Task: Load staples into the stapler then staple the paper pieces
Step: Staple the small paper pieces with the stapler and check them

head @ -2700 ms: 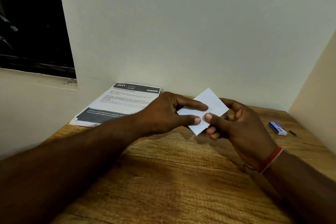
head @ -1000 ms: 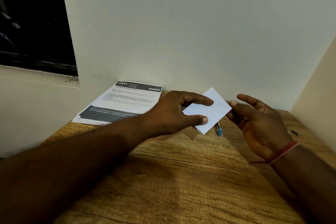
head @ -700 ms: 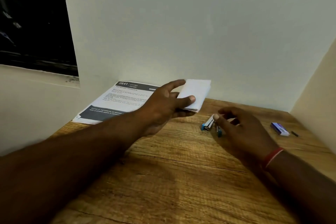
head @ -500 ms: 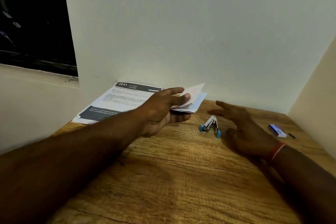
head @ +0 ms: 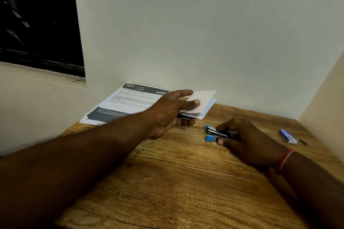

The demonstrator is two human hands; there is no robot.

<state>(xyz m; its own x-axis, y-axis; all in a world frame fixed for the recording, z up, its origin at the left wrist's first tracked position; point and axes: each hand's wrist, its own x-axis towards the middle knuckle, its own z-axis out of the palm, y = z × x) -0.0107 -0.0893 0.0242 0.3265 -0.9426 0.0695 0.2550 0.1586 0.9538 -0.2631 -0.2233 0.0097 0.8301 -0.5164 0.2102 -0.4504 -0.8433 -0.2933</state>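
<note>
Paper pieces (head: pixel 203 102), pinched in the left hand (head: pixel 167 115), are fanned; misaligned stapling is risked once the stapler (head: pixel 216 133), gripped by the right hand (head: pixel 249 143), is applied.

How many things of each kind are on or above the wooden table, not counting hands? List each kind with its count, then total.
Stapler: 1
Staple box: 1
Stack of paper pieces: 1
Printed sheet pile: 1
Small dark object: 1
Total: 5
</note>
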